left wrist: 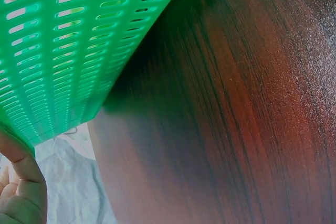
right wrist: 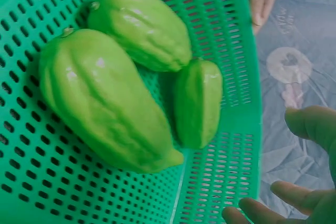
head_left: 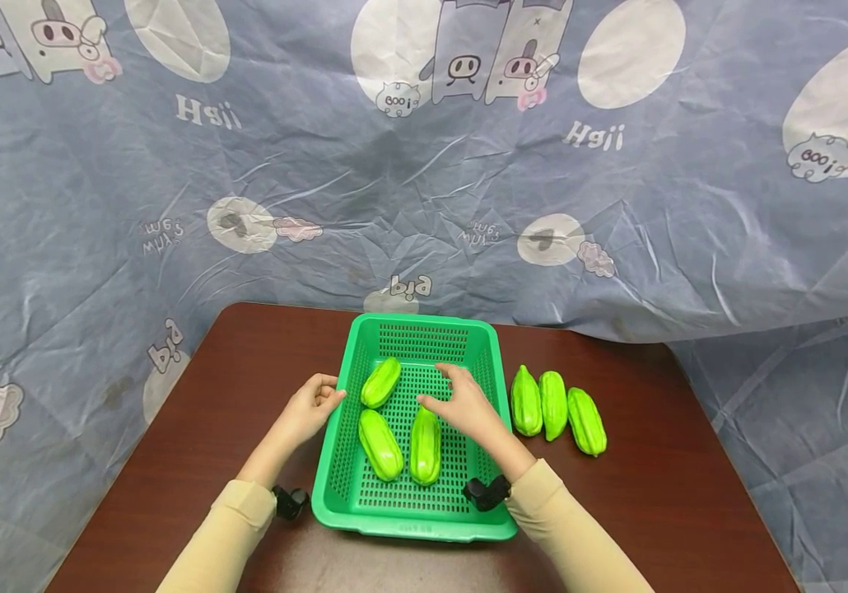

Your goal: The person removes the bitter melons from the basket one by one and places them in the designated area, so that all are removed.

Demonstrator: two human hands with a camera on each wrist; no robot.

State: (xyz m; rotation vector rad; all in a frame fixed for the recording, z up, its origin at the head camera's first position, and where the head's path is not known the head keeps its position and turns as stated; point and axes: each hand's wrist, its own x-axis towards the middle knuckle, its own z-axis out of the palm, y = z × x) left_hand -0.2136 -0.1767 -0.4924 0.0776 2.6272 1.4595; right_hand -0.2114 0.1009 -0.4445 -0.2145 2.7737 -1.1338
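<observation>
A green plastic basket (head_left: pixel 325 461) with slotted walls stands on the table. Three green, ridged, gourd-like fruits lie in it: a back-left fruit (head_left: pixel 381 383), a front-left fruit (head_left: pixel 379 445) and a right-hand fruit (head_left: pixel 426 449). My left hand (head_left: pixel 311 405) holds the basket's left rim, thumb at the edge and fingers curled; its thumb (left wrist: pixel 21 158) shows at the rim in the left wrist view. Over the basket's right half hovers my right hand (head_left: pixel 466 405), thumb and fingers spread, with nothing between them. In the right wrist view its fingers (right wrist: pixel 299 195) are apart from the fruits.
Right of the basket, three more green fruits lie on the table in a row: a near fruit (head_left: pixel 526 402), a middle fruit (head_left: pixel 553 403) and an outer fruit (head_left: pixel 587 422). Behind the brown table (head_left: pixel 654 494) hangs a blue-grey printed cloth (head_left: pixel 365 189).
</observation>
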